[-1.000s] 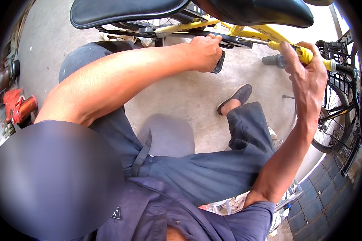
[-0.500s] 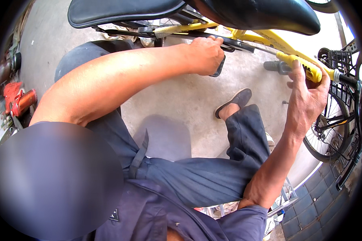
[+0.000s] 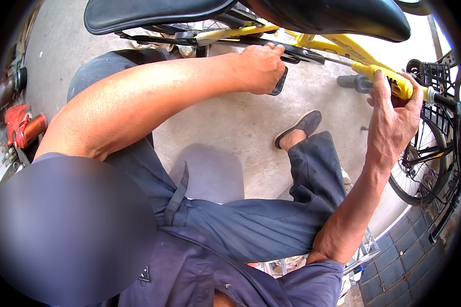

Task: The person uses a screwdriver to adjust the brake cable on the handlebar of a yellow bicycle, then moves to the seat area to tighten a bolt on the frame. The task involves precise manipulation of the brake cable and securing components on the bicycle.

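A bicycle with a yellow frame (image 3: pixel 343 48) and a black chain guard (image 3: pixel 305 53) stands across the far side. My left hand (image 3: pixel 264 69) is closed over the guard, its fingertips partly hidden. A black pedal (image 3: pixel 278 84) sticks out right beneath that hand. On the right, my right hand (image 3: pixel 392 115) grips the yellow handle of a screwdriver (image 3: pixel 394 83), thumb laid along it. The screwdriver's metal shaft points left, with its tip at the front end of the guard.
The black saddle (image 3: pixel 333 18) and padded rear seat (image 3: pixel 153 15) overhang the work. A grey kickstand-like part (image 3: pixel 351 82) lies beyond the screwdriver. Another bicycle's wheel (image 3: pixel 420 158) stands at right. An orange-red tool (image 3: pixel 30 128) sits at far left on the concrete floor (image 3: pixel 220 128).
My right hand and the screwdriver have shifted very slightly to the right. My left hand stays nearly where it was on the chain guard.
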